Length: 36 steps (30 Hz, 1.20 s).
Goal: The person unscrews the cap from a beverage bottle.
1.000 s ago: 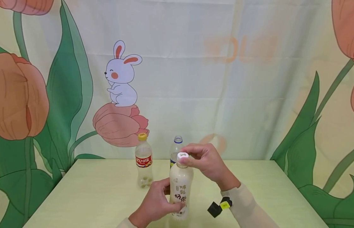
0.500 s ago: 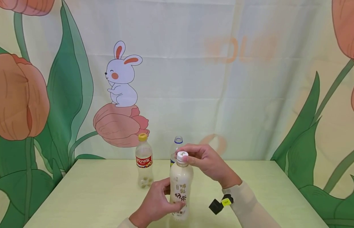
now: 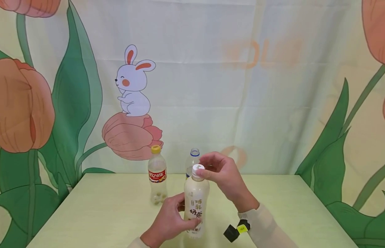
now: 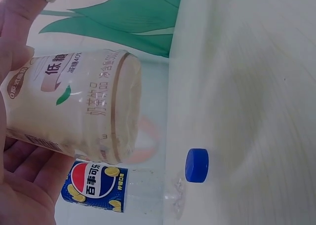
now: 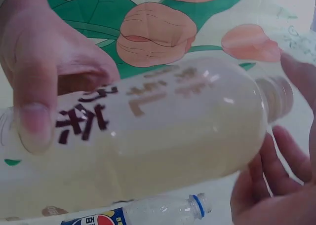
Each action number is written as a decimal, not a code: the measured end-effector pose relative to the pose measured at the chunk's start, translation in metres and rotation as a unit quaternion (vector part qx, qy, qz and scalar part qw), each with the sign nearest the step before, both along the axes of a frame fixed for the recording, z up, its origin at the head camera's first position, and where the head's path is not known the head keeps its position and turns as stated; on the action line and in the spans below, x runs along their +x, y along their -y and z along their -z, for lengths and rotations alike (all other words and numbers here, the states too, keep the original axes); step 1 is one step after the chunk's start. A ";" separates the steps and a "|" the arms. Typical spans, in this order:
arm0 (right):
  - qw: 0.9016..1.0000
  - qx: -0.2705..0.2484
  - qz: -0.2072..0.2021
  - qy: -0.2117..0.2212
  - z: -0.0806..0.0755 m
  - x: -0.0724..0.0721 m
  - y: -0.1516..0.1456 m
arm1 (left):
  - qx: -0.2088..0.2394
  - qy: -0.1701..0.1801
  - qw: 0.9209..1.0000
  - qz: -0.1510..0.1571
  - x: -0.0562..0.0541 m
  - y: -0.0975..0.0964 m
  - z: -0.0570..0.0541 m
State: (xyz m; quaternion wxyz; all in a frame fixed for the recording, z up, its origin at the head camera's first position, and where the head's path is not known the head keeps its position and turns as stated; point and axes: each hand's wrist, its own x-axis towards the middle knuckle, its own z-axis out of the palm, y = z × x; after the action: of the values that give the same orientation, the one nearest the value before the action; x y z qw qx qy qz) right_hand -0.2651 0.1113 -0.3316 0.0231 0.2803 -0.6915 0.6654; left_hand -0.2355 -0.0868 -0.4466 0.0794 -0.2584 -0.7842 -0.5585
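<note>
My left hand (image 3: 171, 220) grips the lower body of a cream-coloured milk tea bottle (image 3: 196, 196), thumb across the front. The bottle is upright; in the left wrist view its base (image 4: 129, 109) hangs above the tabletop. A white cap (image 3: 198, 169) sits on its neck. My right hand (image 3: 227, 175) is around the cap, with its thumb at the near side and the other fingers lifted behind it. In the right wrist view those fingers (image 5: 269, 161) stand spread below the neck, a little apart from the cap.
A cola bottle (image 3: 157, 176) with a yellow cap stands behind on the left. An uncapped Pepsi bottle (image 4: 96, 185) with a blue neck ring stands behind the milk tea. A loose blue cap (image 4: 197, 165) lies on the table (image 3: 96, 213). A printed curtain (image 3: 273, 113) closes off the back.
My right hand has turned at the cap, and its fingers have loosened and lifted away behind it. My left hand keeps its grip on the milk tea bottle.
</note>
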 end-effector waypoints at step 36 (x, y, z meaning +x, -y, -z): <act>0.997 0.023 0.069 -0.007 -0.005 0.018 0.006 | -0.018 0.003 1.000 -0.010 0.000 -0.004 0.000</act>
State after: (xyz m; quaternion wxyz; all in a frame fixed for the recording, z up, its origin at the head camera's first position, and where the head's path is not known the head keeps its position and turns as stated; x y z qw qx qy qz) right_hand -0.2470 0.1050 -0.3267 0.0671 0.2374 -0.7241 0.6441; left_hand -0.2357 -0.0829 -0.4464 0.0776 -0.2501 -0.7972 -0.5440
